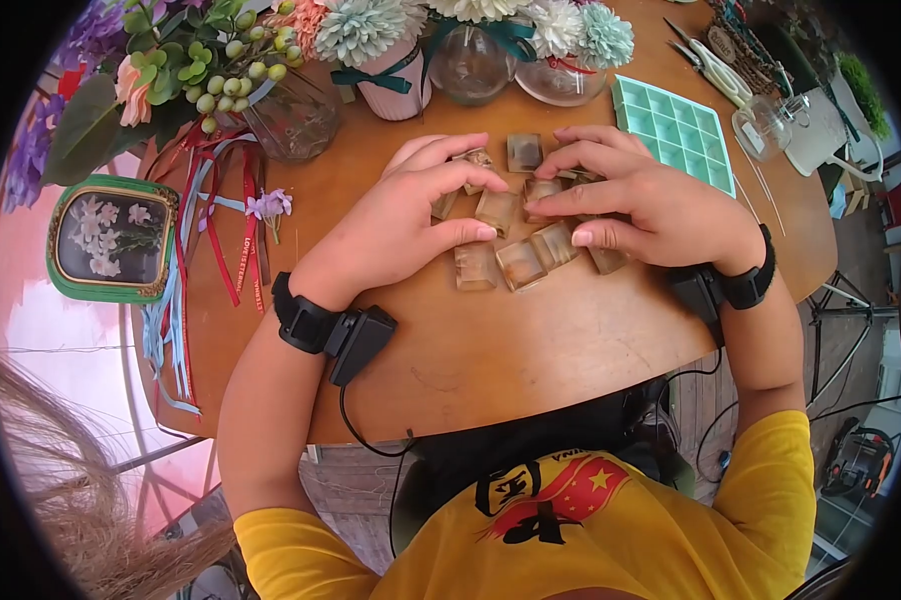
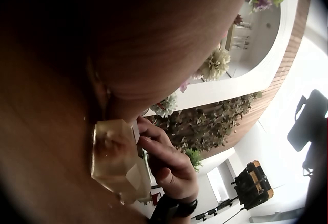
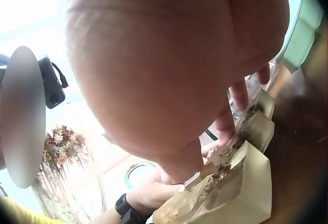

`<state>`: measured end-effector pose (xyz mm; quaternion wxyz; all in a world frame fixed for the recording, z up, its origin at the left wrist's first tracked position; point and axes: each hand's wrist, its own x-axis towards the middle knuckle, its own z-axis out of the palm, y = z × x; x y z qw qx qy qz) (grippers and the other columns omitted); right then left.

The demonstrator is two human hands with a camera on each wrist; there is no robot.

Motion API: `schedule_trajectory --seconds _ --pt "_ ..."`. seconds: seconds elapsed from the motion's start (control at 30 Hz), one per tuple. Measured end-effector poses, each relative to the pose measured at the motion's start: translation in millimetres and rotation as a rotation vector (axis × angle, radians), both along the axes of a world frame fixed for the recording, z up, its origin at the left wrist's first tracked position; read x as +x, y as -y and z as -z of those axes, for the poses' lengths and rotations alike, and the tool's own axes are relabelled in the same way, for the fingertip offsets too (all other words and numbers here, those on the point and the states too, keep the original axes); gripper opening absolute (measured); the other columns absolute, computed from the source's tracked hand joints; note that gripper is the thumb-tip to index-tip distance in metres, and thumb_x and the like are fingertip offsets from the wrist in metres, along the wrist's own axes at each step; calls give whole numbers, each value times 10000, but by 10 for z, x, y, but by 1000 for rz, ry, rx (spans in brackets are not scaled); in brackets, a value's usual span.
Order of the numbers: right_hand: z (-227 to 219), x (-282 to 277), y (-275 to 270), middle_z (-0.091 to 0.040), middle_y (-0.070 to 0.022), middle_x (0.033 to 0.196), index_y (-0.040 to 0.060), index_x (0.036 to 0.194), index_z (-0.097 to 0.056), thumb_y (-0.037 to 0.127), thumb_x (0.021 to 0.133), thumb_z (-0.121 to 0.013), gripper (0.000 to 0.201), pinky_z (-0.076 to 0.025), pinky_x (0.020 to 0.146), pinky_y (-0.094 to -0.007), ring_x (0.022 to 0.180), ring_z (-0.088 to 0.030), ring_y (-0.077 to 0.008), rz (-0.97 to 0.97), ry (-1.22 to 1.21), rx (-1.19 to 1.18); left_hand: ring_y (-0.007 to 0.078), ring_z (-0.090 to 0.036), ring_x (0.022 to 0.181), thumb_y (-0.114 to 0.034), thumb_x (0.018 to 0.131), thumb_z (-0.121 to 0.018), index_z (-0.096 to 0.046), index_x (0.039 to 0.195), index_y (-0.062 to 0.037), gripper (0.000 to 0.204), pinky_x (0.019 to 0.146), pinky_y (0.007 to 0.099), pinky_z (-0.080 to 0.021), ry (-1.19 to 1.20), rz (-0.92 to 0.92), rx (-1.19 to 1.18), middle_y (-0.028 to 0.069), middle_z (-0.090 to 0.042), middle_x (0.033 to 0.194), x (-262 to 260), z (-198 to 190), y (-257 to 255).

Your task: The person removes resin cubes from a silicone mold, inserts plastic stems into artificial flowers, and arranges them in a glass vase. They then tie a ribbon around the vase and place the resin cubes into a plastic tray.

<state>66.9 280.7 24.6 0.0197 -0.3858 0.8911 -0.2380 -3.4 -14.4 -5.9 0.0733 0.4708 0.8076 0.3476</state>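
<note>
Several translucent, yellowish cubes with dark and brownish bits inside lie grouped on the wooden table (image 1: 451,370). From the left, my left hand (image 1: 406,215) reaches over them, fingers extended, with its thumb and index finger beside a middle cube (image 1: 497,211). My right hand (image 1: 651,200) spreads its fingers over the cubes on the right side. A front cube (image 1: 475,268) and its neighbour (image 1: 520,265) show fully between the hands. A far cube (image 1: 524,153) stands apart. Close up in the left wrist view is a clear cube (image 2: 115,155); other cubes (image 3: 251,183) fill the right wrist view's lower part.
A mint-green compartment tray (image 1: 676,130) lies at right, with white scissors (image 1: 721,72) beyond. Vases of flowers, including a round glass vase (image 1: 473,65), line the back. Ribbons (image 1: 248,235) and a green-framed flower picture (image 1: 113,240) are at left.
</note>
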Motion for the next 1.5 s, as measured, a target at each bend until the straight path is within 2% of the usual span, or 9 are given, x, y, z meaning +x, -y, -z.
schedule_trajectory --seconds 0.17,0.37,0.67,0.93,1.17,1.33,1.5 --pt "53 -45 -10 -614 -57 1322 178 1302 -705 108 919 -721 390 -405 1127 -451 1369 -462 -358 31 4 -40 326 -434 1412 -229 859 -816 -703 1214 -138 383 1158 423 -367 15 -14 21 129 -475 1549 3 16 -1" --pt "56 -49 -4 -639 -57 1271 151 1292 -702 27 883 -713 428 -427 1110 -447 1361 -471 -355 43 20 -61 326 -441 1406 -261 874 -806 -705 1194 -131 360 1153 423 -367 17 -23 23 133 -475 1549 -6 20 -4" --pt "22 -65 5 -653 -51 1305 130 1302 -675 39 867 -725 447 -429 1122 -441 1355 -477 -355 46 10 -70 324 -467 1380 -286 971 -708 -705 1129 -91 251 1137 418 -371 -7 -46 18 145 -495 1528 1 33 -7" --pt "40 -64 23 -655 -49 1308 97 1224 -677 88 879 -745 352 -441 1111 -435 1366 -474 -362 45 25 -51 312 -517 1326 -275 1020 -644 -702 1073 -49 239 1073 403 -422 -7 -82 29 158 -533 1480 -2 41 -15" --pt "27 -50 21 -671 -87 1237 90 1189 -677 165 872 -792 346 -497 1026 -432 1350 -496 -355 97 73 -69 277 -566 1262 -265 1043 -609 -699 1068 -26 257 1022 365 -448 48 -137 63 163 -558 1447 -17 52 -26" --pt "-2 -74 29 -677 -104 1208 87 1162 -690 154 826 -829 370 -500 1016 -425 1312 -532 -348 95 57 -120 255 -598 1202 -250 1041 -612 -696 1065 -25 242 963 347 -474 103 -162 54 152 -569 1437 -5 32 -26" --pt "-7 -78 26 -684 -101 1194 88 1148 -696 145 800 -843 382 -499 1020 -434 1283 -559 -346 102 2 -115 261 -599 1204 -246 1027 -633 -693 1063 -32 225 960 350 -478 36 -149 84 159 -563 1444 -12 64 -18"
